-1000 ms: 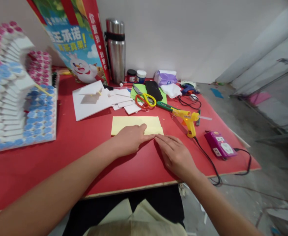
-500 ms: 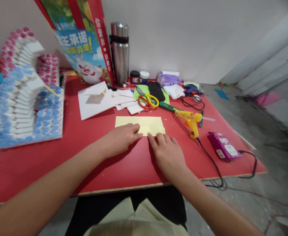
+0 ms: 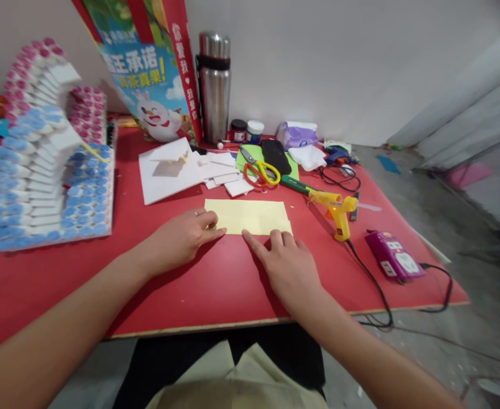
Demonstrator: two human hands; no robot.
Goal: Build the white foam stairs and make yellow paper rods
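A folded pale yellow sheet (image 3: 250, 216) lies flat on the red table (image 3: 216, 284). My left hand (image 3: 182, 236) rests on the table at the sheet's near left corner, fingers curled loosely, fingertips on the paper's edge. My right hand (image 3: 286, 264) lies flat with fingers stretched out, the fingertips pressing along the sheet's near edge. Neither hand holds anything.
A yellow glue gun (image 3: 337, 210) with a black cord and a purple power strip (image 3: 392, 261) lie to the right. Scissors (image 3: 261, 173), white foam pieces (image 3: 169, 170), a steel flask (image 3: 213, 88) and a poster stand behind. A blue, pink and white model (image 3: 45, 153) sits at left.
Both hands have slid leftwards along the sheet's near edge. The left hand has come off the middle of the paper to its left corner. The view has shifted slightly.
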